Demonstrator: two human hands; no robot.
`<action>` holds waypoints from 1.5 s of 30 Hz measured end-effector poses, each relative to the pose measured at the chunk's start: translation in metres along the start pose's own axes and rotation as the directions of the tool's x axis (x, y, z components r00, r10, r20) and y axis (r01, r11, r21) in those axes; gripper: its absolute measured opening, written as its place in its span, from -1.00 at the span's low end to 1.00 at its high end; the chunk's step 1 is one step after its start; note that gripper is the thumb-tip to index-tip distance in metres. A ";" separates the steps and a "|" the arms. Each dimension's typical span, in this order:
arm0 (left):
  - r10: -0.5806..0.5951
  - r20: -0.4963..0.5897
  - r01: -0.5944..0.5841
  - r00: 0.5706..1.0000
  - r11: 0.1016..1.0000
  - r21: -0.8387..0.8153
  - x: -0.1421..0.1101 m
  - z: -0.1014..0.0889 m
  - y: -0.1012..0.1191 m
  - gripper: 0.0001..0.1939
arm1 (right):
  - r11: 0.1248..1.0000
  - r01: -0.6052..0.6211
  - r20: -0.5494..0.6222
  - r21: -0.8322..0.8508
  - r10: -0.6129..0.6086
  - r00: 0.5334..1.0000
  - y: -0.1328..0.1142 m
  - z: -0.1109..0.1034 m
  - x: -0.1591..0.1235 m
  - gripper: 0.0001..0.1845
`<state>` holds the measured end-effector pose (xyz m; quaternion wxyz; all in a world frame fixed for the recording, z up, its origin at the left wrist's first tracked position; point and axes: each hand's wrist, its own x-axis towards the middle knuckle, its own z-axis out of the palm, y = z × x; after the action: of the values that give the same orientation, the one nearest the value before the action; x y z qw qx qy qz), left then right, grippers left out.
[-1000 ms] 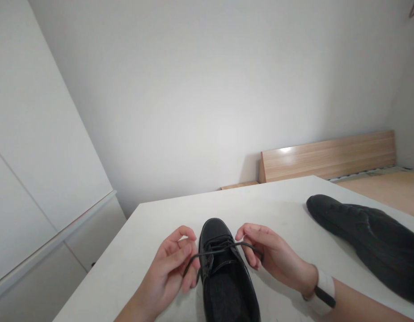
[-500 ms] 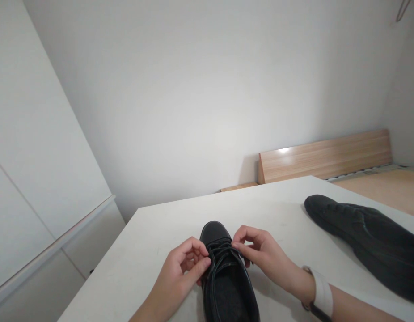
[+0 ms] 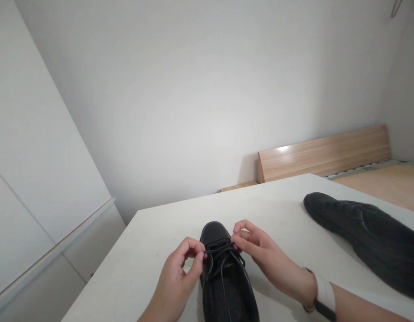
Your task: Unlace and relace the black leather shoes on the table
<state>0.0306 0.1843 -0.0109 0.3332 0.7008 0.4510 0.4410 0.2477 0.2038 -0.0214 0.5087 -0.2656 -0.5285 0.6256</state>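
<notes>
On the white table [image 3: 153, 232], close to the near edge, a black shoe [image 3: 223, 277] is sitting toe-away, its lace [image 3: 217, 251] now being pinched on either side by the left hand [image 3: 180, 277] and right hand [image 3: 260, 255]. A second ago the lace was stretched wide; the hands have drawn together over the tongue, tightening the crossing. Well apart to the right, a second black shoe [image 3: 361, 232] is lying, obstructing nothing.

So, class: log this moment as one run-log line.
left hand: pinching lace | right hand: pinching lace | lace: across black shoe | table: second shoe at right
</notes>
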 end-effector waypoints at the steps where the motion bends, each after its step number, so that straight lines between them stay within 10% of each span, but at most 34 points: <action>1: -0.014 0.002 0.014 1.000 0.999 -0.043 0.000 0.000 -0.001 -0.80 | 0.997 -0.042 0.007 0.066 0.042 0.999 -0.001 -0.001 0.000 -0.59; 12: -0.227 -0.032 0.138 0.973 0.694 -0.706 0.006 -0.013 0.007 -0.67 | 0.941 -0.070 -0.109 0.331 0.112 0.988 -0.009 -0.004 0.002 -0.60; 18: -0.056 -0.183 0.033 0.981 0.991 -0.128 0.004 -0.014 -0.002 -0.79 | 0.995 -0.042 -0.163 0.093 0.056 0.985 -0.005 -0.008 0.004 -0.54; 22: 0.169 -0.205 -0.089 0.964 0.933 0.349 -0.003 -0.013 -0.003 -0.82 | 0.934 0.105 -0.243 -0.341 -0.195 0.950 -0.004 -0.009 0.002 -0.56; 26: 0.144 -0.174 -0.083 0.974 0.945 0.316 -0.005 -0.015 0.003 -0.66 | 0.844 0.151 -0.331 -0.515 -0.358 0.873 -0.006 -0.010 -0.001 -0.59; 33: -0.135 -0.044 0.111 0.990 0.928 -0.356 -0.003 -0.018 -0.003 -0.49 | 0.955 0.261 -0.501 -0.139 -0.296 0.813 -0.016 -0.014 0.001 -0.60; 36: -0.140 0.017 0.125 0.990 0.817 -0.563 -0.003 -0.016 -0.007 -0.46 | 0.963 0.236 -0.458 0.135 -0.151 0.876 -0.021 -0.013 0.004 -0.67; 39: -0.059 0.061 0.082 0.996 0.854 -0.514 -0.004 -0.011 -0.007 -0.50 | 0.974 -0.005 -0.302 0.225 0.075 0.950 -0.019 -0.011 0.006 -0.67; 45: -0.065 0.224 0.130 0.972 0.949 -0.286 -0.011 0.006 -0.014 -0.35 | 0.937 -0.282 -0.149 0.207 0.315 0.937 -0.003 -0.009 0.005 -0.56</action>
<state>0.0290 0.1789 -0.0283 0.5027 0.6621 0.3755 0.4098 0.2550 0.2119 -0.0205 0.4754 -0.3505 -0.3741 0.7150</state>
